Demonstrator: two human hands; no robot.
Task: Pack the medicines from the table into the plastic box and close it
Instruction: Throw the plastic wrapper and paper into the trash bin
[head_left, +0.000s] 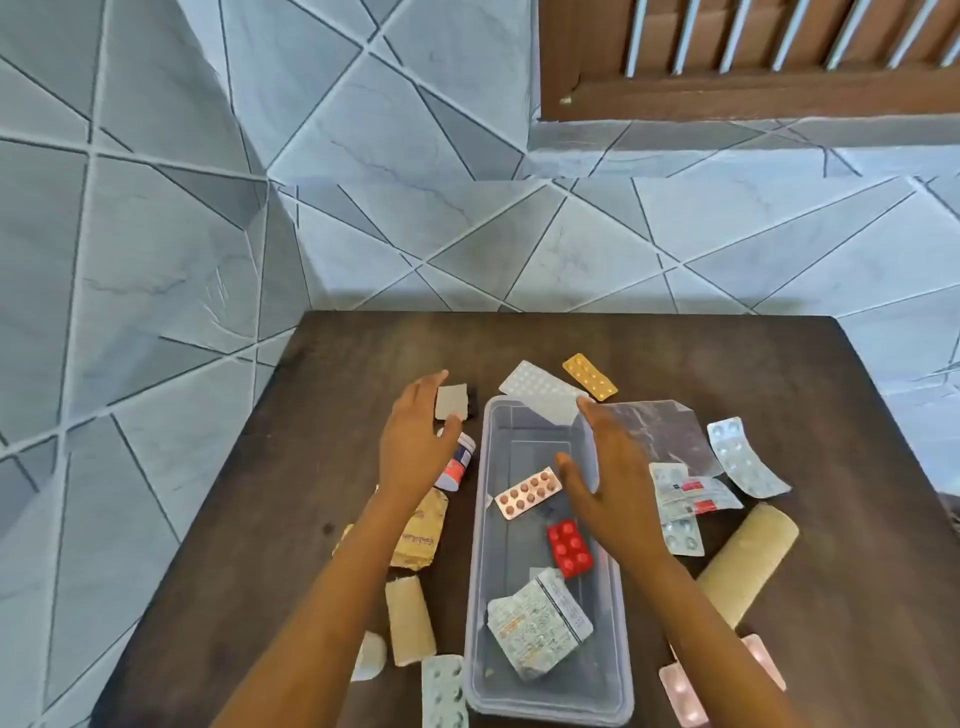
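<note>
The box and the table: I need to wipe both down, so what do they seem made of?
Box: looks like clear, slightly frosted plastic, since the tabletop shows through its walls. Table: probably dark wood or wood-look laminate, matt, with faint grain.

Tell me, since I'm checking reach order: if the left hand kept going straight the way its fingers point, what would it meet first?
Most likely the small grey packet just beyond the left hand; its fingertips already overlap the packet's edge in this view, though their height above it is unclear.

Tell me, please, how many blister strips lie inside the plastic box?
3: a pink-tablet strip mid-box, a red one beside it, a crumpled silver one nearest; the right hand may hide others.
</note>
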